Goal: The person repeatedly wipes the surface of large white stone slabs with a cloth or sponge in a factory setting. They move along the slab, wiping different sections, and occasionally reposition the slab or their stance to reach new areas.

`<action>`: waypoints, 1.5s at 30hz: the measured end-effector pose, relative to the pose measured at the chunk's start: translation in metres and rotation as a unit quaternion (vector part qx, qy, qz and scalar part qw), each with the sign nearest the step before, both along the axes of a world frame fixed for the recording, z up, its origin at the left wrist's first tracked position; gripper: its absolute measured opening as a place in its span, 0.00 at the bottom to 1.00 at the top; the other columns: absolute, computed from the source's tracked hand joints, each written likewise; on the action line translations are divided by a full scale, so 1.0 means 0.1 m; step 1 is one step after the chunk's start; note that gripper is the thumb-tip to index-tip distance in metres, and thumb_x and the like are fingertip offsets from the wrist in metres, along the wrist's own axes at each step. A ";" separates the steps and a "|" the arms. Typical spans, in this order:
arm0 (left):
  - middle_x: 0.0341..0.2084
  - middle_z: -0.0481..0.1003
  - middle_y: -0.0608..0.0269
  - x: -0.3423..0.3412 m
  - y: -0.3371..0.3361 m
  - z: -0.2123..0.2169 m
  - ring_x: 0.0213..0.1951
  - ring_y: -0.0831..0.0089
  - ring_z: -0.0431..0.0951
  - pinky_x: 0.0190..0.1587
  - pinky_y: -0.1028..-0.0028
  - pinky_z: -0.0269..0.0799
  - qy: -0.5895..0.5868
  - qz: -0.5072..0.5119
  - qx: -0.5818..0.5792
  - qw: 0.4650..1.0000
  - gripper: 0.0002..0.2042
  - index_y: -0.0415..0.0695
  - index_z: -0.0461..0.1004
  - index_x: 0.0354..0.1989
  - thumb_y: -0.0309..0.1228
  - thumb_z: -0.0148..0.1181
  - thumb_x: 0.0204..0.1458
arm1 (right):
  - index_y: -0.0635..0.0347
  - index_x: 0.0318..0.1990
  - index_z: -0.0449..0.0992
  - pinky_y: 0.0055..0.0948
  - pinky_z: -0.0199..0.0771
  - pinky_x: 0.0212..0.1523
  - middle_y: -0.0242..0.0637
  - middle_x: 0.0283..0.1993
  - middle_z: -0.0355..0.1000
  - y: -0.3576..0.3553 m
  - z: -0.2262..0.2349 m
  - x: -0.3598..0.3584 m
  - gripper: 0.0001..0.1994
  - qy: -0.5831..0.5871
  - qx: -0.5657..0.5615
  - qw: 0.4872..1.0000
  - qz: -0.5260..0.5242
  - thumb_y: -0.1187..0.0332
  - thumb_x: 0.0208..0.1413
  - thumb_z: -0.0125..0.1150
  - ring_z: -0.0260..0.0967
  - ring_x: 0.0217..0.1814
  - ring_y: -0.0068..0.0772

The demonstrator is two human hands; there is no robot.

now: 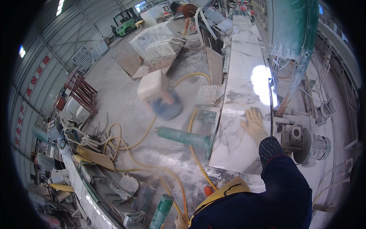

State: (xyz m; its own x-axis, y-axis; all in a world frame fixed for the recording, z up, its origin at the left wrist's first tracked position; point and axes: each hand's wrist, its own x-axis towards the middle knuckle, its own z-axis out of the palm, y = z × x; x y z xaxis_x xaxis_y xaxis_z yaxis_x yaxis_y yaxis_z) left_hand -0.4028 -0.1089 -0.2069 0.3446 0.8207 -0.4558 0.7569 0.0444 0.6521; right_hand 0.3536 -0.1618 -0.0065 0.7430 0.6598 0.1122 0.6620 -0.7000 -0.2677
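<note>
My right hand (253, 125), in a pale yellow glove, lies flat with its fingers spread on a white marble slab (234, 147) with grey veins. The slab lies on a long conveyor line that runs away from me. At the lower edge, my left hand (182, 221) is partly cut off by the frame. Its fingers look curled beside a yellow hose (177, 179), and what they hold cannot be made out. Left of that hand stands a green roller (162, 212). A second green roller (183, 137) juts out from the line's left side.
More marble slabs (240, 61) lie farther along the line. A motor (319, 148) and a green machine housing (291, 28) stand at the right. Hoses loop over the dusty floor near a pale block (152, 84). Stacked slabs (156, 42), a co-worker (187, 13) and a green forklift (126, 23) are farther off.
</note>
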 end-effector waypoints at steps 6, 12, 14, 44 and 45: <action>0.50 0.81 0.49 0.13 0.11 0.35 0.52 0.58 0.82 0.55 0.64 0.75 -0.097 0.120 -0.113 0.982 0.24 0.37 0.67 0.61 0.35 0.61 0.59 | 0.64 0.75 0.57 0.50 0.33 0.81 0.54 0.80 0.49 0.00 0.02 0.02 0.38 -0.009 0.001 1.000 0.003 0.46 0.65 0.52 0.41 0.84 0.49; 0.49 0.83 0.50 0.07 0.11 0.48 0.53 0.63 0.83 0.58 0.68 0.75 0.029 -0.068 0.022 0.997 0.25 0.33 0.65 0.62 0.29 0.62 0.57 | 0.64 0.75 0.56 0.49 0.31 0.82 0.53 0.81 0.48 0.02 0.07 0.04 0.38 0.005 -0.010 1.000 -0.001 0.46 0.66 0.51 0.40 0.84 0.48; 0.48 0.83 0.50 0.01 0.10 0.42 0.53 0.63 0.83 0.58 0.69 0.75 0.030 -0.081 0.032 0.996 0.25 0.33 0.65 0.62 0.29 0.62 0.57 | 0.63 0.76 0.56 0.48 0.31 0.82 0.53 0.81 0.48 0.03 0.08 0.05 0.38 0.011 -0.016 1.000 -0.003 0.46 0.66 0.51 0.39 0.85 0.47; 0.59 0.74 0.35 0.75 -0.03 1.36 0.57 0.51 0.79 0.58 0.60 0.78 -0.092 0.295 -0.219 0.926 0.23 0.32 0.60 0.65 0.33 0.51 0.67 | 0.63 0.76 0.56 0.48 0.31 0.82 0.53 0.81 0.48 0.09 0.08 0.23 0.38 0.003 -0.025 1.000 -0.008 0.46 0.67 0.50 0.40 0.84 0.47; 0.59 0.74 0.36 0.75 -0.02 1.34 0.58 0.51 0.78 0.59 0.60 0.77 -0.122 0.301 -0.219 0.920 0.23 0.32 0.60 0.65 0.32 0.51 0.67 | 0.63 0.76 0.56 0.48 0.31 0.82 0.53 0.81 0.48 0.09 0.08 0.24 0.38 0.001 -0.023 1.000 -0.007 0.46 0.67 0.50 0.40 0.84 0.47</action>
